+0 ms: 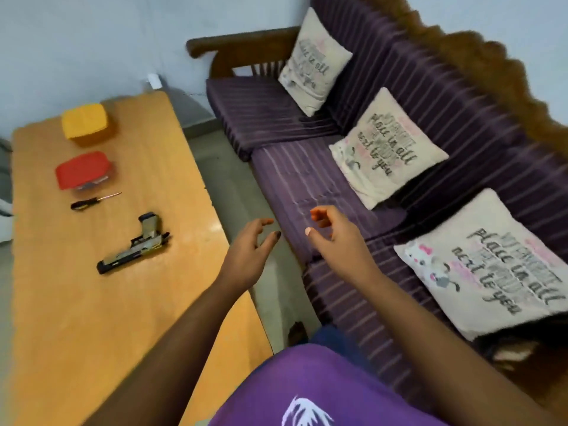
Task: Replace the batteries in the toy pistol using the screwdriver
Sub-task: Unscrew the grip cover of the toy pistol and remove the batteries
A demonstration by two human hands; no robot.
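Observation:
A grey and black toy pistol lies flat on the wooden table, its grip pointing away from me. Just beyond it lies a small screwdriver with a black handle and a thin shaft. My left hand hovers over the table's right edge, to the right of the pistol, fingers loosely spread and holding nothing. To its right, my right hand hangs in the air above the gap beside the sofa, fingers loosely curled and empty.
A red-lidded box and a yellow box stand at the table's far end. A purple striped sofa with three printed cushions runs along the right. A strip of grey floor separates table and sofa.

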